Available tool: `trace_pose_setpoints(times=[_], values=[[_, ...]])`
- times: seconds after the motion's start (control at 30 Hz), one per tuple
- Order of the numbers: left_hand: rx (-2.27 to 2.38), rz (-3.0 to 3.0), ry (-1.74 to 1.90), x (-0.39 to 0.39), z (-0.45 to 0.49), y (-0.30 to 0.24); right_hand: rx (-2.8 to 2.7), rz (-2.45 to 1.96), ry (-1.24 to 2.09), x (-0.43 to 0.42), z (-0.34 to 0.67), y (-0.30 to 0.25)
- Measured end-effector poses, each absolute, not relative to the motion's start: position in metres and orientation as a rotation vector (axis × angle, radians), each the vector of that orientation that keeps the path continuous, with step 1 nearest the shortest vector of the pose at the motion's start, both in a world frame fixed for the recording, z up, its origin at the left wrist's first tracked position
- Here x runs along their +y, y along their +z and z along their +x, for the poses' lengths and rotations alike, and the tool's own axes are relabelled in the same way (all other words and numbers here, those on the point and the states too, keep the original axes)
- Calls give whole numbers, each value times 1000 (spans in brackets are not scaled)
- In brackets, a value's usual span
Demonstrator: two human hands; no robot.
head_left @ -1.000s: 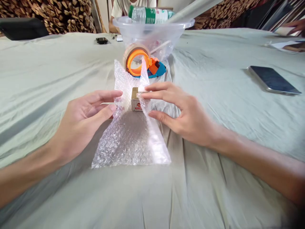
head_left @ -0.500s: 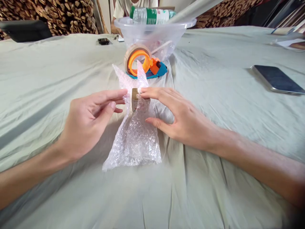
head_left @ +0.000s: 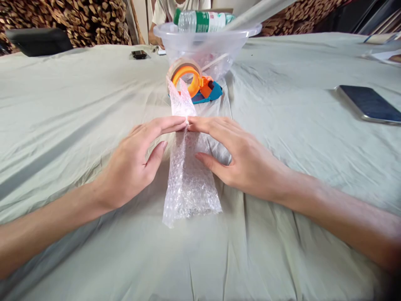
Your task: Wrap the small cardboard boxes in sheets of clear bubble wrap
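1. Bubble wrap (head_left: 196, 188) lies on the middle of the table (head_left: 282, 259), folded lengthwise, its near end flat and flared, its far end rising in two points.
2. A small box (head_left: 188, 137) shows only as a dim brownish shape through the wrap, under the fingertips; its details are hidden.
3. The left hand (head_left: 127, 163) reaches in from its side, fingertips touching the ridge of the wrap; its grip is loose, thumb spread well away from the fingers.
4. The right hand (head_left: 241, 154) meets it fingertip to fingertip at that ridge; its grip is likewise unclenched, thumb apart, close to the wrap's side.
5. Just beyond the wrap sits an orange and blue tape dispenser (head_left: 196, 85) with a roll of tape.
6. Behind that stands a clear plastic tub (head_left: 173, 42), a green-labelled bottle (head_left: 203, 21) lying across its top.
7. A phone (head_left: 371, 102) lies to the right, well apart from the hands.
8. At the far left are a black case (head_left: 39, 42) and a small dark device (head_left: 139, 54).
9. Beyond the tub, a person (head_left: 180, 5) in a pale top is partly visible, with stacked wood (head_left: 90, 21) to either side.
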State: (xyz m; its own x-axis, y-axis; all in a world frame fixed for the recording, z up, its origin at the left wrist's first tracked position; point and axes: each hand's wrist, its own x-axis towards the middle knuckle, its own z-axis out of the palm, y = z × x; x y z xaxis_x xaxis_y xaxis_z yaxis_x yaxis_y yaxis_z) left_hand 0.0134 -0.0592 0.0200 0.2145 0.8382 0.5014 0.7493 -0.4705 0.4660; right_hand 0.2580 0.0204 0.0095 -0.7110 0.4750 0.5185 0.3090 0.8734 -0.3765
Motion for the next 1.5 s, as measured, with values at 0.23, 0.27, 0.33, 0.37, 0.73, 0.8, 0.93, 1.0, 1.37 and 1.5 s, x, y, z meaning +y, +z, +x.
trace_pose_setpoints(times=[0.23,0.27,0.33,0.37,0.73,0.8,0.93,1.0,1.37,1.5], values=[[1517,2196,1305,-32,19,30,-2388,-639,335,20,258,13],[1483,2137,1333,-25,22,30,-2381,-646,336,20,258,13],[1434,2037,1424,-15,26,28,-2362,-654,345,20,257,14],[1419,2011,1452,-12,28,26,-2354,-654,348,20,257,13],[1712,1746,933,1,19,21,-2294,-656,373,26,261,5],[1668,1799,928,3,19,19,-2306,-669,397,27,261,5],[1585,1797,1022,3,19,15,-2328,-604,412,30,262,4],[1513,1768,1047,2,19,14,-2331,-584,402,32,262,3],[1060,1473,1214,0,14,11,-2329,-569,457,31,260,6],[1008,1513,1255,1,14,11,-2314,-570,473,32,260,7]])
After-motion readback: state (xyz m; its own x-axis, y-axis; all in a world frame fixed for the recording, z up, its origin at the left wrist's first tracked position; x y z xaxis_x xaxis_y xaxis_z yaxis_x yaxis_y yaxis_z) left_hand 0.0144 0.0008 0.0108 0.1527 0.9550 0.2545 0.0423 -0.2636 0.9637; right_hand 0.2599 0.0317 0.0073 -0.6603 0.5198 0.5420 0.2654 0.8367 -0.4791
